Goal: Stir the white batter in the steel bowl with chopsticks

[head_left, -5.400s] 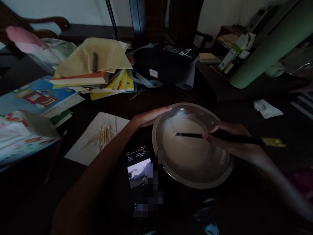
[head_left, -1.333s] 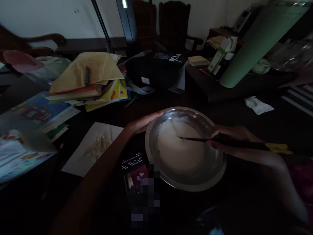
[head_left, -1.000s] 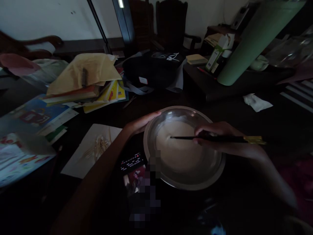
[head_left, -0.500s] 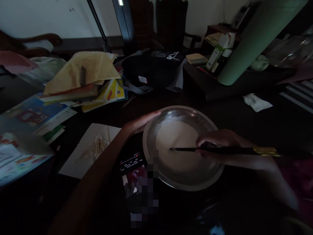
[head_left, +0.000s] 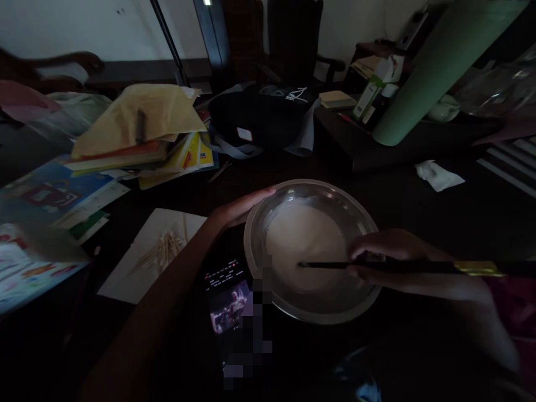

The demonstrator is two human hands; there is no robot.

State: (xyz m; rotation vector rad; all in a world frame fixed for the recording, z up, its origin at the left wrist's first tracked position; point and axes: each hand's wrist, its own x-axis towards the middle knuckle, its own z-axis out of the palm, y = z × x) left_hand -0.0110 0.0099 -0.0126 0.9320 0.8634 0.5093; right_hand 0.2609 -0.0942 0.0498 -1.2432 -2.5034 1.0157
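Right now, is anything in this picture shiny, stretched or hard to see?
Head view: dim throughout; small highlights on the round silvery metal bowl; tall pale-green cylinder leans, perhaps lens distortion; square blocks hide part of the rectangular dark phone.

Passage: strip of bench (head_left: 402, 204) between metal bowl (head_left: 326, 306) and crumpled tissue (head_left: 440, 175). Obstructions: black bag (head_left: 263, 120), beyond; lit phone (head_left: 226, 307), left (close by the bowl); left hand (head_left: 243, 209), far-left rim; right hand (head_left: 393, 245) with black stick (head_left: 326, 265), right side.

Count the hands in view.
2: the left hand against the far-left rim of the bowl, and the right hand over its right side, holding a black utensil.
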